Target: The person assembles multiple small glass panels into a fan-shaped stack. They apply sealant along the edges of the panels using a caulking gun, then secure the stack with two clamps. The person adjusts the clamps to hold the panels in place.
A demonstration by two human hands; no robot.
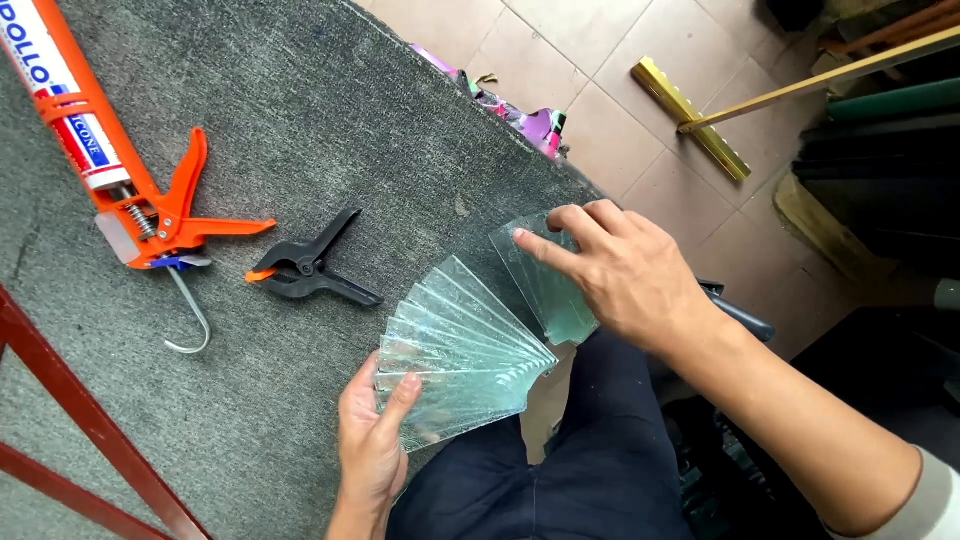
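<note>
Fan of glass strips (465,345): thin, clear with a green tint, ribbed or textured surface, rectangular, overlapped like spread cards. Lies at the near edge of the tabletop (300,120), partly hanging past the edge over the person's lap. Left hand (372,440) holds the fan from below at its lower left corner, thumb pressed on top of the bottom strip, fingers underneath, so pinching the stack. Right hand (620,270) rests on a separate glass strip (548,280) just right of the fan, fingertips spread flat on top, thumb side hidden; the two glass groups touch or nearly touch, cannot tell which.

Tabletop is covered in dark grey felt. Its edge runs diagonally from top centre down to the hands. Black spring clamp (310,270) lies near the fan, to the left, apart from it. Orange caulking gun (110,140) with white tube farther left, well apart. Open felt between clamp and fan. Red metal bar (70,400) crosses bottom left. Tiled floor (600,90) beyond edge.
</note>
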